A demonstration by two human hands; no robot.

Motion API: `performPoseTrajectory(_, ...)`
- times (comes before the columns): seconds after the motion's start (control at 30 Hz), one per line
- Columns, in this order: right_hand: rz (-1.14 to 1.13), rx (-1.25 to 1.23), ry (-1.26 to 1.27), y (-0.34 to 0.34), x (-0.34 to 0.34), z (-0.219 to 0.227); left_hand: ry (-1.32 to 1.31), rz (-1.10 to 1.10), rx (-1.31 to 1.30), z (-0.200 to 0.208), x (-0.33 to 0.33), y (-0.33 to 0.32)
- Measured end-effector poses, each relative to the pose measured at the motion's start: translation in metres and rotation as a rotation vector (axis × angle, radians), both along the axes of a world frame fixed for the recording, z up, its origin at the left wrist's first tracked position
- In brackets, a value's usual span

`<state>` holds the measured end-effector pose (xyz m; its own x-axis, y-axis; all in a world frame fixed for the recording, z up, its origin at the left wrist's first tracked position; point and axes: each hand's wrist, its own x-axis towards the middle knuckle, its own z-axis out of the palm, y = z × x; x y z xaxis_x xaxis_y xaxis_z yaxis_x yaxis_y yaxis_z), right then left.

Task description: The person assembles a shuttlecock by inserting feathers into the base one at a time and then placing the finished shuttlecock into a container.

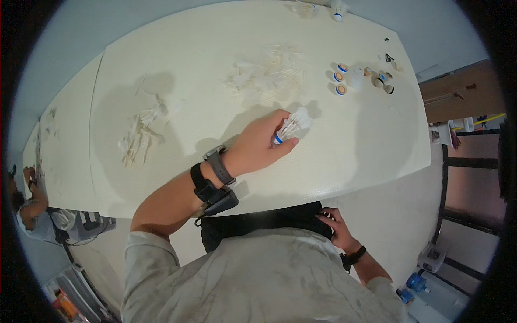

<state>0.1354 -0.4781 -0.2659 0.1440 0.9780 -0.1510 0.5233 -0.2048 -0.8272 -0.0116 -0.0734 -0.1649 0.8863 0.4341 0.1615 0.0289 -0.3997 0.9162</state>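
Left hand (pixel 256 144) has it, thumb and fingers closed round the shuttlecock (pixel 292 127), base tucked in toward my palm, long axis slanting away and rightward, skirt pointing out. Corks (pixel 339 77) sit farther along, right and beyond. My right hand (pixel 339 229)'s farther off, low at my waist; its grip I can't tell.
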Motion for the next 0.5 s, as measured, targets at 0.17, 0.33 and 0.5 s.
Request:
performPoseTrajectory(0.17,0.024,0.081,-0.014,0.0,0.0,-0.01,-0.016,0.0,0.02,0.0,0.001,0.0)
performPoseTrajectory(0.33,-0.294,-0.04,0.058,-0.007,-0.023,-0.006,0.082,0.001,-0.057,0.009,0.0,0.001)
performPoseTrajectory(0.5,-0.459,0.003,0.448,-0.031,-0.023,-0.03,0.059,0.0,-0.054,0.01,0.001,0.0)
